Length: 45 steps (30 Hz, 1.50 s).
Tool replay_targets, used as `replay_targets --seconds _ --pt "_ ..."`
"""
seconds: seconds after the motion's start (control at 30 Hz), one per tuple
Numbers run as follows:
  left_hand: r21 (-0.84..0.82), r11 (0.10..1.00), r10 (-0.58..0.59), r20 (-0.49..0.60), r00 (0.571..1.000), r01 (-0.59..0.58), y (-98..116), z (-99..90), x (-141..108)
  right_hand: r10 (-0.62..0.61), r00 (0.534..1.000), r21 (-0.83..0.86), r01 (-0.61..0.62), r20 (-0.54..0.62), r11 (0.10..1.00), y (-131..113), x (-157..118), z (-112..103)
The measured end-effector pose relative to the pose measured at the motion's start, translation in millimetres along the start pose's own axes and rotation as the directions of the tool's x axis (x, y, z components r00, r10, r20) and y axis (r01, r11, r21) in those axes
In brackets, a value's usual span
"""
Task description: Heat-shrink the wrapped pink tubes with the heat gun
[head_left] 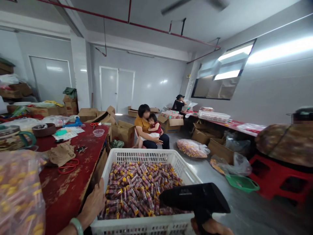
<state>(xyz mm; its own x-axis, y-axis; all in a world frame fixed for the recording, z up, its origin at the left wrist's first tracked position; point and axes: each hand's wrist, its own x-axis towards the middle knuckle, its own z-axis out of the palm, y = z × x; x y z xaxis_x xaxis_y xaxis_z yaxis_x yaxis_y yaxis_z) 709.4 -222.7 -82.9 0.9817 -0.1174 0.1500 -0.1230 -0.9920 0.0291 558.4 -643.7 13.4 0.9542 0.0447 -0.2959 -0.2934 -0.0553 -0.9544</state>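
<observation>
R hand (213, 226) grips blk dryer (195, 197), axis ~horiz., nozzle (166, 197) to L over crate (137, 224); L hand (95, 199): grip unclear.

From the view's centre, a red table (58, 192) at 8 o'clock bears red-handled scissors (69, 166) and a crumpled brown wad (61, 152); at 9 a clear tub (98, 133) sits on it. A double door (117, 88) is at 10, a window (217, 81) at 2. At 3 a person in a patterned top (283, 143) sits on a red stool (272, 184), a green tray (244, 184) near it at 4. Near the centre, a person in a mustard top (140, 124) holds another in red (155, 127).
</observation>
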Motion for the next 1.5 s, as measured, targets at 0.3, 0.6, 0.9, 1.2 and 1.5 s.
replay_targets --seconds 0.3,0.6,0.9,1.2,1.5 --pt "-0.005 1.0 0.022 -0.072 0.997 -0.022 -6 11.4 2 0.052 0.997 0.104 -0.045 -0.062 0.994 6 -9 15" --pt "-0.016 1.0 0.017 -0.021 1.0 -0.017 2 -13.0 -5 0.122 0.9 0.47 0.099 -0.417 0.877 -7 -20 28" --pt "-0.045 0.999 0.0 0.026 1.0 0.001 1 -15.2 6 0.182 0.981 0.471 -0.129 -0.068 0.873 -22 -26 93" --pt "-0.041 0.999 -0.01 0.056 0.998 0.012 3 -17.9 4 0.374 0.798 0.524 -0.087 -0.473 0.848 -22 17 64" --pt "0.009 0.999 -0.042 0.113 0.993 0.041 12 -30.7 6 0.358 0.933 0.527 -0.32 0.032 0.787 -11 17 104"
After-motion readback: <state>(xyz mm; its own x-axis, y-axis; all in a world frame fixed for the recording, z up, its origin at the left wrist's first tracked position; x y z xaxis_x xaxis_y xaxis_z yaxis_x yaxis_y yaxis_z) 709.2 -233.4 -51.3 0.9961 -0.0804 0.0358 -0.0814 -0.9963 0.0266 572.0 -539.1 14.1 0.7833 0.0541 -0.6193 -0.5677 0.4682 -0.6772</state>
